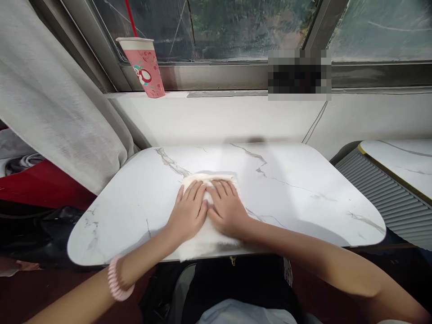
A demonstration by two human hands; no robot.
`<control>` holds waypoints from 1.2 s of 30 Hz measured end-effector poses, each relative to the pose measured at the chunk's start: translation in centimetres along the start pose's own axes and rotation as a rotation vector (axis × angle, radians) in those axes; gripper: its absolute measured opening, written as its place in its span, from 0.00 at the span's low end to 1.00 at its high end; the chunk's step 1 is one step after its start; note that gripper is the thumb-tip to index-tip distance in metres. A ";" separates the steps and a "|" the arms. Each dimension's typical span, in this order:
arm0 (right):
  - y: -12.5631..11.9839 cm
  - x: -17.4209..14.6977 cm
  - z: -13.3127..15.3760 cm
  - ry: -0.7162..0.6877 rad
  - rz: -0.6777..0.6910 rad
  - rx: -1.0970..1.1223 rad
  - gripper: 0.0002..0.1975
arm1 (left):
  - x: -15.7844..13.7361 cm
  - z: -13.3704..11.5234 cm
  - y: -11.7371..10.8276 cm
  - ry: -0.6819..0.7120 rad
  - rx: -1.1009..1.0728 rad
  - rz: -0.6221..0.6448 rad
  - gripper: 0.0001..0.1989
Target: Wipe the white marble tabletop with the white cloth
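A white cloth (207,243) lies on the marble-patterned white table (303,193), its near edge hanging slightly over the table's front edge. On its left part rests my left hand (189,209), palm down with the fingers stretched forward. My right hand (227,208) lies flat on the right part, fingers also extended and pointing away from me. Both thumbs come close together over the middle of the cloth. The far edge of the cloth is slightly bunched beyond my fingertips. What is under my palms is hidden.
A pink paper cup (145,72) with a red straw stands on the windowsill at the back left. A grey curtain (60,90) hangs along the left side. To the right are a grey ribbed panel (381,198) and another marbled table (405,157).
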State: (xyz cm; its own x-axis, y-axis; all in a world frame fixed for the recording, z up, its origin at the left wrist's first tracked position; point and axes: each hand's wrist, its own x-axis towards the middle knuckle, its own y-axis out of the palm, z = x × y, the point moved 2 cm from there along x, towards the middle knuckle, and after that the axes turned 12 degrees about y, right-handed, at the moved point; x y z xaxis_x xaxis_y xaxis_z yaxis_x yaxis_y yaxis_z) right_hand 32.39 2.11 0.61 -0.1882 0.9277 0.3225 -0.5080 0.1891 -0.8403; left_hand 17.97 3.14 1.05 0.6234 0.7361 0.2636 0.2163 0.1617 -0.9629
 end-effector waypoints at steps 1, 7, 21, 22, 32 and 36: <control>0.0 -0.5 0.6 -0.007 0.007 0.003 0.25 | -0.9 -0.1 -0.2 -0.004 0.014 -0.006 0.25; 0.6 0.0 2.1 -0.048 0.030 0.035 0.25 | -2.3 0.9 -0.6 -0.015 0.070 -0.017 0.24; 4.0 11.2 -0.7 0.145 0.014 -0.015 0.20 | 7.8 10.5 1.4 0.020 -0.060 -0.001 0.21; 4.2 12.3 -1.2 0.162 0.004 -0.015 0.20 | 8.9 11.3 1.7 0.013 -0.069 -0.005 0.21; 6.1 20.5 -3.3 0.231 -0.064 0.005 0.15 | 15.9 18.0 3.7 0.029 -0.122 -0.054 0.21; 6.3 21.3 -3.5 0.243 -0.097 0.006 0.16 | 16.7 18.8 4.0 0.010 -0.121 -0.049 0.20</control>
State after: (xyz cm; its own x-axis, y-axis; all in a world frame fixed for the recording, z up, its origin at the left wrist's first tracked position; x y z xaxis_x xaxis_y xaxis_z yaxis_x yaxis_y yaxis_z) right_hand 28.13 24.20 0.62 0.0687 0.9557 0.2862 -0.5190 0.2792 -0.8078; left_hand 15.11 28.48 0.53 0.6175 0.7224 0.3111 0.3348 0.1164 -0.9351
